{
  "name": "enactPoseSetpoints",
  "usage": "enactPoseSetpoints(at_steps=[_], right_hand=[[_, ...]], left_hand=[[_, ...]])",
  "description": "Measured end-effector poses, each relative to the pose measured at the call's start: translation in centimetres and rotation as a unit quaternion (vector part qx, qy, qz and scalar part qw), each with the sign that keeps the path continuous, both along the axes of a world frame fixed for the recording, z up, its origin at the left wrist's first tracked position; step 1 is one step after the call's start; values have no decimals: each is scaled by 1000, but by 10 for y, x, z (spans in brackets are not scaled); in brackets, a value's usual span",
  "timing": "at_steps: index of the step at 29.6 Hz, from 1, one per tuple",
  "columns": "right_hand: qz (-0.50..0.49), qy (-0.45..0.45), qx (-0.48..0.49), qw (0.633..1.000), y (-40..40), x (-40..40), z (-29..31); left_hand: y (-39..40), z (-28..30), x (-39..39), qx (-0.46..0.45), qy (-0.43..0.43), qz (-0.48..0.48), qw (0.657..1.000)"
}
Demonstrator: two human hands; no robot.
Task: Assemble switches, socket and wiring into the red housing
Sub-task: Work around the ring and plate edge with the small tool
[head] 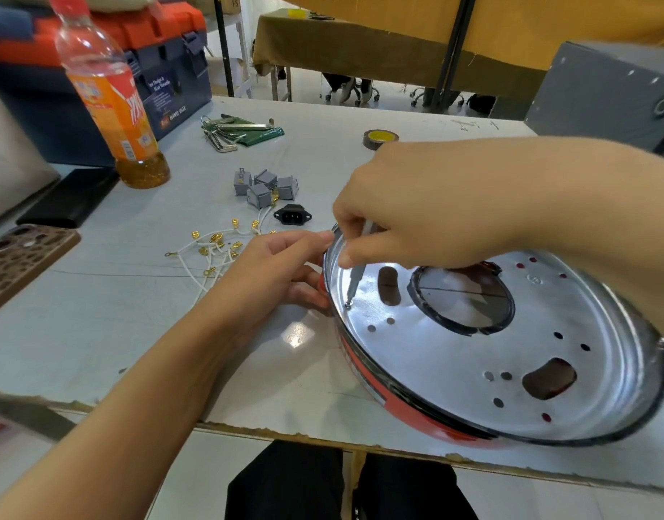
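Nearest, at about 4 o'clock on the surface (98, 343), the red housing (364, 365) lies open side up, its shiny inner plate (435, 354) facing the camera and its rim overhanging the near edge a little. Its oval long axis runs from 10 o'clock to 4 o'clock. The right hand (416, 208) pinches a slim screwdriver (355, 281), which tilts down and toward 7 o'clock, tip on a small screw (348, 305) near the plate's 9 o'clock edge. The left hand (281, 264) grips the housing's rim at 9 o'clock, fingers curled round it, steadying it.

Judging by this, the work is early: the cut-outs in the plate look unfilled. Just beyond the left hand, the white wires with gold terminals (214, 249) lie loose, the black socket (292, 215) sits apart at 11 o'clock, and the grey switches (265, 185) cluster behind it, all uninstalled. Farther off lie hex keys (225, 135), a tape roll (380, 138), an orange bottle (113, 103) and a toolbox (161, 69).
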State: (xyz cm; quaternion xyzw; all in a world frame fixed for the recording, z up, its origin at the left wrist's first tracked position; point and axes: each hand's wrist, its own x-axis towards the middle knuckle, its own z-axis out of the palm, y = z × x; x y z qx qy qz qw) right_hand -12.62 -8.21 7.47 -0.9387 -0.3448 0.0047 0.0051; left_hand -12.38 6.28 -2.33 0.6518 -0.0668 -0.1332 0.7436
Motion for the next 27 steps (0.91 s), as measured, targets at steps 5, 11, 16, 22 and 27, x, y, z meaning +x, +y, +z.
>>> enactPoseSetpoints(at_steps=[5, 11, 16, 22, 27], right_hand=[[18, 77, 26, 997, -7, -4, 10], [1, 104, 13, 994, -2, -10, 18], [-53, 106, 4, 993, 4, -7, 13], [-47, 64, -11, 997, 1, -6, 12], [7, 81, -19, 996, -10, -12, 13]], left_hand=[[0, -2, 3, 6, 1, 9, 1000], [1, -3, 4, 17, -6, 0, 1000], [2, -3, 3, 13, -10, -1, 1000], [2, -4, 3, 8, 1, 1, 1000], [2, -3, 2, 6, 10, -2, 1000]])
